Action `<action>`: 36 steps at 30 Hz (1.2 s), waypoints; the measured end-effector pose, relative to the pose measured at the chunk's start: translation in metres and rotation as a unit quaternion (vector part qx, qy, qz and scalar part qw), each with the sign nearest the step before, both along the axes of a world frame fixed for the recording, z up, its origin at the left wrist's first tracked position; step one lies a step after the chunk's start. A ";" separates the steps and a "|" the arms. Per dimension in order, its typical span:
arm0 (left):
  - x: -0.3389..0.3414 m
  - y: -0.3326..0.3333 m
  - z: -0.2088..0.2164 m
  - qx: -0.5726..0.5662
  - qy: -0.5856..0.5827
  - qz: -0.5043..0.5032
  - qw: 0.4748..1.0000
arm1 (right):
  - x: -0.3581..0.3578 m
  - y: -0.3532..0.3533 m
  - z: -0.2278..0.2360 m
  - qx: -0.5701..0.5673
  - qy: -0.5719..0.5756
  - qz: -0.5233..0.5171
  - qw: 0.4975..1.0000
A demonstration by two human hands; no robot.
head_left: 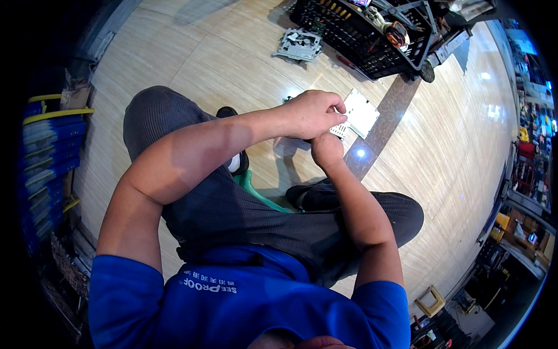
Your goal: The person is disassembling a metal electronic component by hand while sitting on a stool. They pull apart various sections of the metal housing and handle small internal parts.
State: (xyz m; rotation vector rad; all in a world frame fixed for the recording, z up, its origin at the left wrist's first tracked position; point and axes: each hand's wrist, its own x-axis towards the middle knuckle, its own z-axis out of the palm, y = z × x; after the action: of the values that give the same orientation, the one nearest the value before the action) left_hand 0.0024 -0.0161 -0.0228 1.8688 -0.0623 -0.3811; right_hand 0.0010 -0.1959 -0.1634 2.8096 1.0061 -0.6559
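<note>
This side of the black crate (354, 49), left hand (317, 113) and right hand (327, 150) meet at a white slotted part (339, 130), fingers curled! Whether either grips it, I can't tell.

Gloss Underfoot, Ribbed Cloth Above

And what a shine on this floor (453, 151), smooth and glossy, pale streaks running through it like wood grain! Cutting across, the dark strip (390, 119) looks like polished speckled stone, throwing back a hard spot of light. Now the white panel (362, 113): flat, smooth, very bright, metal or plastic, impossible to call. Up top, silvery metal on the flat mechanism (299, 45), and black lattice plastic on the crate (349, 41). Down here, ribbed, matt cloth for the dark trousers (161, 110), smoother fabric for the blue shirt (250, 317), and smooth green plastic on that curved edge (253, 189)!
</note>
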 end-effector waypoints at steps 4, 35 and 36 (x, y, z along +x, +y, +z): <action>0.000 -0.001 -0.002 0.003 -0.002 -0.001 1.000 | -0.002 0.002 0.008 0.008 -0.004 0.004 1.000; -0.001 -0.001 -0.001 0.006 0.005 0.000 1.000 | 0.000 -0.002 -0.005 0.020 -0.016 0.015 1.000; -0.001 -0.001 0.000 0.008 0.005 -0.001 1.000 | 0.000 -0.002 -0.006 0.020 -0.016 0.014 1.000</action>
State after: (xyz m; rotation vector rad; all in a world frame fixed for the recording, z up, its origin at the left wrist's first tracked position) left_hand 0.0016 -0.0169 -0.0229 1.8834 -0.0549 -0.3923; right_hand 0.0008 -0.1983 -0.1699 2.8243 1.0634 -0.5917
